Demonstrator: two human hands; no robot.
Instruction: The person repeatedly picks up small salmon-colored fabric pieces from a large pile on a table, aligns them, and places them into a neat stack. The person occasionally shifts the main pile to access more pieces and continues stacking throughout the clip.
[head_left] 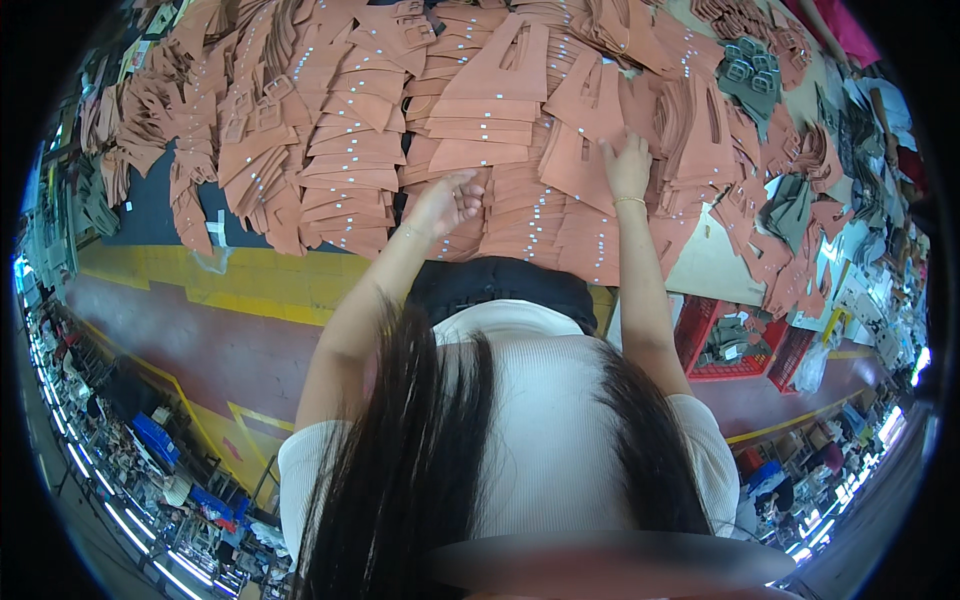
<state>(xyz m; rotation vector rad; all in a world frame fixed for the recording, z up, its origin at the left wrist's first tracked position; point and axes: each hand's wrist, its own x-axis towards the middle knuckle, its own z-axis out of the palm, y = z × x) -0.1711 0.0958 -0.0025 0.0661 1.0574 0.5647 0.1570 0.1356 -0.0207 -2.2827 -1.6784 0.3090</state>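
Observation:
Rows of overlapping salmon-orange cut fabric pieces, many with small white stickers, cover the table in front of me. My left hand hovers over the near edge of the middle rows, its fingers loosely bent and apart, with nothing seen in them. Farther right, my right hand rests at the edge of an orange piece with a slot cut in it. Its fingers are stretched out and slightly spread, and the fingertips touch the fabric.
Dark green cut pieces lie on orange ones at the right. A red plastic crate holding green pieces stands below the table's right side. Another person's arm shows at the far right. Yellow bands mark the floor at left.

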